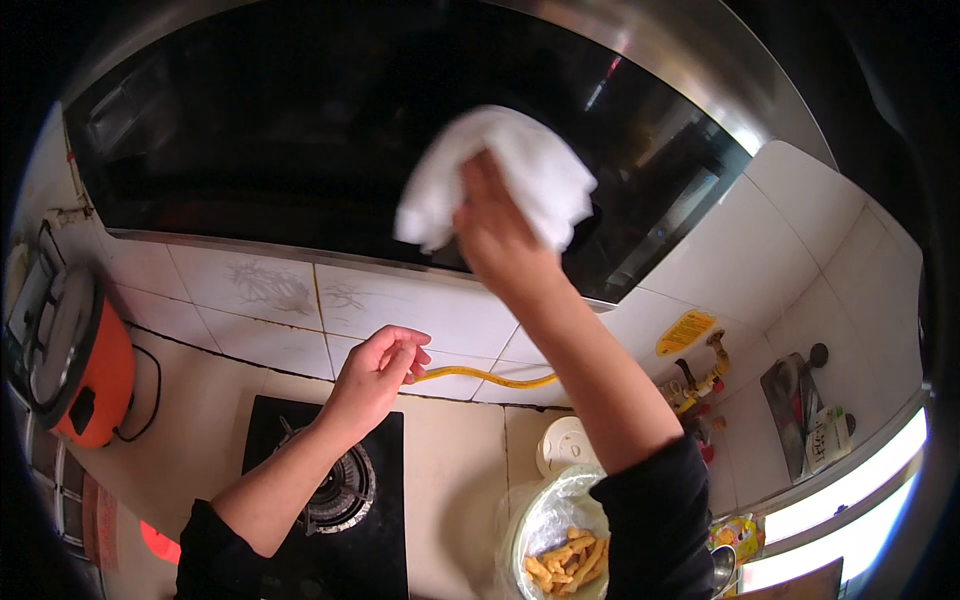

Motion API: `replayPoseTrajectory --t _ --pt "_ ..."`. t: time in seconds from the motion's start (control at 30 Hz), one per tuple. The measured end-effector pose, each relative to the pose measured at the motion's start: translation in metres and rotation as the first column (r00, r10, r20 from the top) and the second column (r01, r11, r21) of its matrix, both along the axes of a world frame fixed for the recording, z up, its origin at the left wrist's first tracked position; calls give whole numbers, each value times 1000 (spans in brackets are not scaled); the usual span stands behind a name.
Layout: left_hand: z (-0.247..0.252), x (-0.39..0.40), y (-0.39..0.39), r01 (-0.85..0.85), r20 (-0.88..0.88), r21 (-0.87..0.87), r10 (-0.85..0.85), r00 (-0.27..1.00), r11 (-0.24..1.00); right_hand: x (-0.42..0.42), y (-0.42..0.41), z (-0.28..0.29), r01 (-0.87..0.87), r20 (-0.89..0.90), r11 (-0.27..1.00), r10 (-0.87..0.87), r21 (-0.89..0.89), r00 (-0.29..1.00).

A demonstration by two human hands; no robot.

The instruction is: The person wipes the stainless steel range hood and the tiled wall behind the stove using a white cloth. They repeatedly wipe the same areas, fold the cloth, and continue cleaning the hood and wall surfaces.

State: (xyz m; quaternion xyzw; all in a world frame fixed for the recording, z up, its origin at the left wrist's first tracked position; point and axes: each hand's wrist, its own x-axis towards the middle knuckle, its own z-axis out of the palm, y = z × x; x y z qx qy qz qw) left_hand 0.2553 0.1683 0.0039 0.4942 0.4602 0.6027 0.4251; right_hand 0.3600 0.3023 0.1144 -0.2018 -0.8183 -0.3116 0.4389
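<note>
My right hand (506, 232) holds a white cloth (540, 172) flat against the black glass front of a range hood (285, 142). Both the cloth and that hand are blurred, and some fingers are hidden in its folds. Lower down, my left hand (382, 360) hangs in the air with its fingers loosely curled and nothing in them. Behind it a yellow gas hose (517, 382) runs along the white wall tiles (412, 307). Under my left forearm is a black gas stove (375, 465) with a round burner (356, 491).
An orange electric cooker (112, 382) with a glass lid stands at the left. Right of the stove, a plastic-lined bowl (517, 532) holds fried dough sticks (574, 562), by a white lid (562, 446). A cleaver (784, 412) hangs on the right wall near a gas valve (716, 367).
</note>
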Motion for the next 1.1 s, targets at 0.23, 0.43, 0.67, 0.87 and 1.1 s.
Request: replayPoseTrajectory --t 0.23,0.43,0.67,0.87,1.1 --pt "-7 -9 -13 -8 -42 -38 6 999 999 46 21 19 76 0 961 -79 -266 997" --pt "1 -27 -19 -14 -47 17 15 999 1000 45 6 41 208 -266 970 -235 -126 935" --pt "72 -35 8 -59 -59 167 69 996 984 -36 -22 34 -149 12 987 150 -63 989" --pt "47 -60 2 -56 -132 156 77 988 986 33 16 50 -113 -279 924 6 -367 960" --pt "45 -80 -15 -41 -144 130 59 988 991 -26 20 70 285 -301 948 -234 138 924"
